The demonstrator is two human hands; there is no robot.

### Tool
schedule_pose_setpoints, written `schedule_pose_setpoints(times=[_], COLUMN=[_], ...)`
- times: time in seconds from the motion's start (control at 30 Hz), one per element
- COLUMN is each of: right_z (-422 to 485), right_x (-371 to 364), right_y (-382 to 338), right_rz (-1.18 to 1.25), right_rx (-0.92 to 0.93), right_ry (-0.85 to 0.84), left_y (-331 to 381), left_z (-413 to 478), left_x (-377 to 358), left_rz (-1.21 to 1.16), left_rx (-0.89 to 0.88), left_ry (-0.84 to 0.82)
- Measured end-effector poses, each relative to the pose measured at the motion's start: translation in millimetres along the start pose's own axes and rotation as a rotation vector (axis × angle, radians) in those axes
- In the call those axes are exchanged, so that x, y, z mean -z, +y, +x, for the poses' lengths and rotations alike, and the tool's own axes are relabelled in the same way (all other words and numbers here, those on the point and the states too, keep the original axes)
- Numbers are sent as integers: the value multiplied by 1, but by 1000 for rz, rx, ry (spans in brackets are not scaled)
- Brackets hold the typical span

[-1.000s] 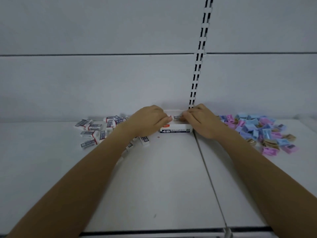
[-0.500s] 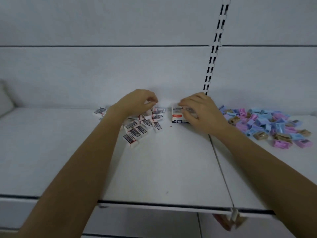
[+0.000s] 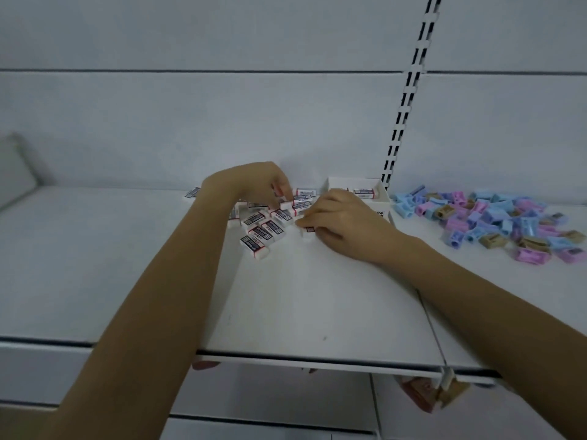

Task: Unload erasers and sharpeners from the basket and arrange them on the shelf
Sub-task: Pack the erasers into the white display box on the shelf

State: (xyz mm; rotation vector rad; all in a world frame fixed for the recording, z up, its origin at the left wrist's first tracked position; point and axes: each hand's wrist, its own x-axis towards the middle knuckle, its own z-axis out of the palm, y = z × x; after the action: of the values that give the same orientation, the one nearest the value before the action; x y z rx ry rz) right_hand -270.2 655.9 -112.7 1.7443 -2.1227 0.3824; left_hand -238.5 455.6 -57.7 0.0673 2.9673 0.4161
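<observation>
One eraser (image 3: 308, 232) pinched by right hand (image 3: 344, 222), one box (image 3: 382, 200) behind

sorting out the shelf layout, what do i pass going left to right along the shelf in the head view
loose pile of erasers → open white eraser box → pile of blue, pink and tan sharpeners. The left hand and right hand overlap the erasers and box, so they are left out.

Pale grey panelled back wall (image 3: 190, 128), crossed by one dark horizontal seam (image 3: 190, 70). Black slotted upright (image 3: 409, 90) right of centre. Lighting dim, even.
</observation>
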Motion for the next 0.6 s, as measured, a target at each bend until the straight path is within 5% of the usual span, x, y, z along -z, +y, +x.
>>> schedule_pose_setpoints(times=[0.37,0.6], right_z=[-4,-17], right_x=[4,39], right_y=[3,34], right_rz=[96,102], right_rx=[-55,-312], right_ry=[21,265], left_y=[6,34], left_z=[-1,14], left_x=[-1,-20], left_rz=[-36,2], left_rx=[-28,-195], left_ry=[136,353])
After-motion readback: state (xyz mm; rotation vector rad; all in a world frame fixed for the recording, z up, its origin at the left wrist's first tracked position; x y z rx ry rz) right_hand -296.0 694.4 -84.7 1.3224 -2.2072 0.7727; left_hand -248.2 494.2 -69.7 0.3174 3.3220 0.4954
